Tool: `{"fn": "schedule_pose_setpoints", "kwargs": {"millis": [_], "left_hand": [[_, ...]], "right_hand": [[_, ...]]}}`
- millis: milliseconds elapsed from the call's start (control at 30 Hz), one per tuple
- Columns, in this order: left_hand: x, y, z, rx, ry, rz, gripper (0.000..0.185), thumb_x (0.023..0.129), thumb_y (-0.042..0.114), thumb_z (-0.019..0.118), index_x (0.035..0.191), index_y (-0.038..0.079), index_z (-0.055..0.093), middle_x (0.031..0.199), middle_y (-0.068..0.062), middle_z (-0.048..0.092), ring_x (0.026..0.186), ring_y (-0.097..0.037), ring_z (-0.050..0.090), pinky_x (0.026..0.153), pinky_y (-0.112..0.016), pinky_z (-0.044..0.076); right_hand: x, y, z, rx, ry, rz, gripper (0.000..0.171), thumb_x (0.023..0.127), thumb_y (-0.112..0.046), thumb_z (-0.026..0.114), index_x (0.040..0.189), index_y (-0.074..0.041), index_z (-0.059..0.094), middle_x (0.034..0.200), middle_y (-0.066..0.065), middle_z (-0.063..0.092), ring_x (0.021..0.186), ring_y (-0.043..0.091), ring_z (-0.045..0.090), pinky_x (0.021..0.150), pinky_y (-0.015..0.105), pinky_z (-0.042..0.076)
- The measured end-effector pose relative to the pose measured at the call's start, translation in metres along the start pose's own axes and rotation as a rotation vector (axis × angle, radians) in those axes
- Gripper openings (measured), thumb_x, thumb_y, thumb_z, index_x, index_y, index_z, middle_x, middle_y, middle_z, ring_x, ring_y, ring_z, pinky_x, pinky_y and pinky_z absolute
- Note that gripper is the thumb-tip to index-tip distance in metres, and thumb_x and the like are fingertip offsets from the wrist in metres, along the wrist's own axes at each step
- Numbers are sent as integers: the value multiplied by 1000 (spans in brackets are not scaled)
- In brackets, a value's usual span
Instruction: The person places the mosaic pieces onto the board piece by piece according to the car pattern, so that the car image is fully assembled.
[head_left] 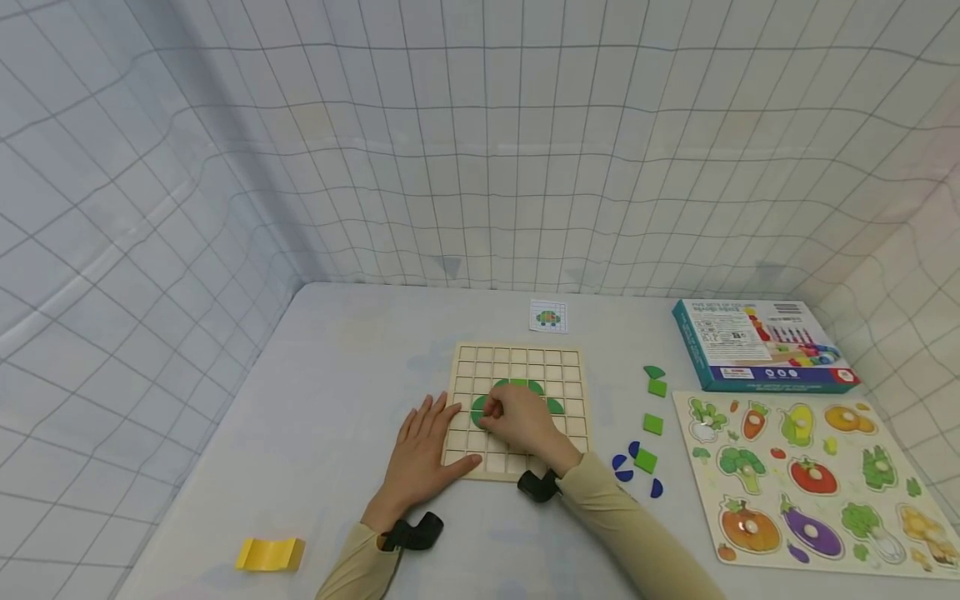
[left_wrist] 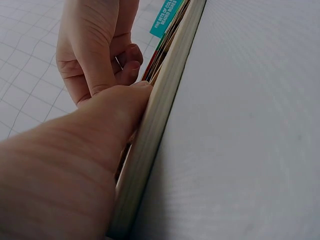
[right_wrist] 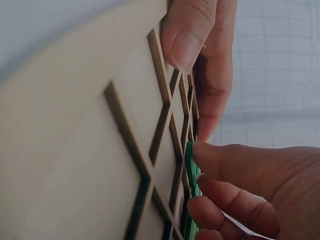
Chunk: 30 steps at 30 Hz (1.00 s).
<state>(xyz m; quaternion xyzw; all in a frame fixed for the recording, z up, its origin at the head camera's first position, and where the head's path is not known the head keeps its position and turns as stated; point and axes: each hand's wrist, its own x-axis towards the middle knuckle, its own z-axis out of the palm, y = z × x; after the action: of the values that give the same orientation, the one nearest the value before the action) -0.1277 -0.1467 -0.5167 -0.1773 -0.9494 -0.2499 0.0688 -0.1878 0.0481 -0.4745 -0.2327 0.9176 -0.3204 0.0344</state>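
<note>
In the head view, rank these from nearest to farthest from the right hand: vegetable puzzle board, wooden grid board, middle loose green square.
1. Wooden grid board: directly beneath the right hand.
2. Middle loose green square: on the table, right of the grid.
3. Vegetable puzzle board: farther right, beyond the square.
</note>
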Motion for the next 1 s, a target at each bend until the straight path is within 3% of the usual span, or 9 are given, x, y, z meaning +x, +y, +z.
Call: {"fn": "schedule_pose_setpoints", "kwargs": {"millis": [533, 800, 1000], "left_hand": [[0, 1, 1, 2, -1, -13, 83, 82, 60, 62, 145, 11, 38, 153, -13, 25, 142, -30, 14, 112, -47, 9], [1, 1, 1, 2, 3, -12, 83, 81, 58, 64, 144, 10, 39, 153, -14, 26, 141, -31, 15, 112, -47, 9], [1, 0, 2, 6, 7, -10, 83, 81, 57, 65, 144, 9, 39, 153, -14, 26, 141, -31, 15, 112, -47, 9]], "right_hand": [[-7, 1, -6, -2, -11, 5, 18, 80, -26, 77, 72, -20, 62, 63, -12, 50, 54, 6, 46, 49, 24, 39], [-28, 19, -38, 9, -9, 39, 15, 83, -28, 75, 75, -20, 64, 66, -13, 54, 60, 6, 48, 55, 27, 41], [-53, 44, -72, 8, 34, 108, 12, 83, -26, 75, 80, -18, 66, 68, -10, 54, 55, 10, 47, 49, 27, 39]]}}
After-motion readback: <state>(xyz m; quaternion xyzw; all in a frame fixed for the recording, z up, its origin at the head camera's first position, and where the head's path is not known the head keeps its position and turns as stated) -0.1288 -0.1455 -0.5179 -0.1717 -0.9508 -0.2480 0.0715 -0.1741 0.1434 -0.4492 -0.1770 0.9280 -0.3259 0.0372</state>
